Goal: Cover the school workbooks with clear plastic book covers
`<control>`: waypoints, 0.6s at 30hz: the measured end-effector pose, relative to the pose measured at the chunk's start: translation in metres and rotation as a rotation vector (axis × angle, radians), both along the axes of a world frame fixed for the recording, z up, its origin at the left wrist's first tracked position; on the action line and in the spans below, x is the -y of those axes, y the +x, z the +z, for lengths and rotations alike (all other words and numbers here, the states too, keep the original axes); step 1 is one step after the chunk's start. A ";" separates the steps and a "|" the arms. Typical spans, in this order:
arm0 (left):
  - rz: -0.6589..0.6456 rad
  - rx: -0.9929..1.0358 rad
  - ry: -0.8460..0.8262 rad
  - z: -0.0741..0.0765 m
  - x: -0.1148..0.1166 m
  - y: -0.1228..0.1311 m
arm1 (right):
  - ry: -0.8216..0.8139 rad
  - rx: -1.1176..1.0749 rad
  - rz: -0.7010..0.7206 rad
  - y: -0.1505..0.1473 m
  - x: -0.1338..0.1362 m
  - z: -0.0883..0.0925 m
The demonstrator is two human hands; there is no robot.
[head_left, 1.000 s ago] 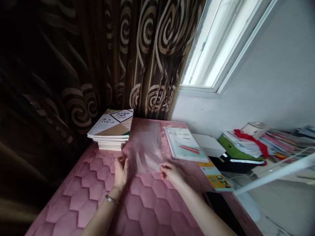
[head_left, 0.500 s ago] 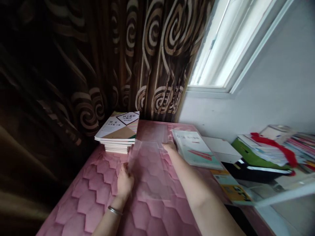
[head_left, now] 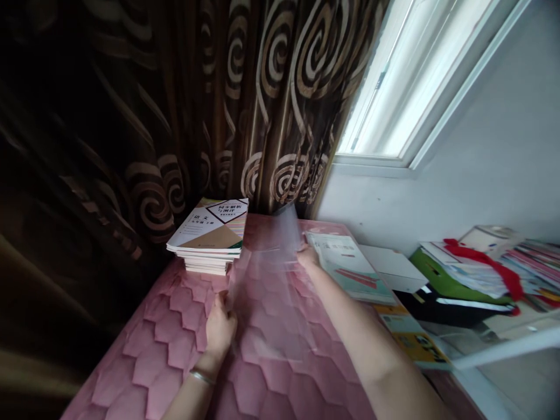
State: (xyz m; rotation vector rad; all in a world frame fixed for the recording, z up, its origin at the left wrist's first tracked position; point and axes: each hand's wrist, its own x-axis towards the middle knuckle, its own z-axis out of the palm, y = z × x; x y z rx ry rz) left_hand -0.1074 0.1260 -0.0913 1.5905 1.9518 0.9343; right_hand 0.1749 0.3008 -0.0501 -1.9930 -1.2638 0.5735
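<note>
A clear plastic book cover (head_left: 273, 309) is stretched between my two hands over the pink quilted bed (head_left: 153, 356), and the quilting shows through it. My left hand (head_left: 221, 322) is closed on its left edge, just in front of a stack of books (head_left: 207, 233). Farther off, my right hand (head_left: 308, 256) pinches the right edge beside a pale green and white book (head_left: 347, 265). The cover's far part stands up, tilted and blurred, near the curtain. My fingertips are partly hidden in both grips.
A white box (head_left: 391, 265) and a yellow booklet (head_left: 417, 344) lie right of the green book. Beyond them, a shelf holds a green box (head_left: 433, 271), papers and a red strap (head_left: 485, 265). A dark patterned curtain (head_left: 245, 105) hangs behind the bed.
The far part of the plastic cover has lifted from lying flat to standing up. My right hand has shifted slightly right; my left hand has hardly moved.
</note>
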 end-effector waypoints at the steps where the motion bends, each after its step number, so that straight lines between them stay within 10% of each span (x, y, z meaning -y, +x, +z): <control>1: -0.004 -0.010 -0.009 0.002 0.000 0.000 | -0.004 -0.045 -0.023 0.014 0.006 0.006; 10: -0.083 -0.082 -0.088 0.013 0.002 0.003 | 0.173 -0.444 -0.281 0.156 0.107 0.034; 18: -0.145 -0.054 -0.033 0.012 0.001 0.004 | 0.182 -0.707 -0.301 0.162 0.184 0.002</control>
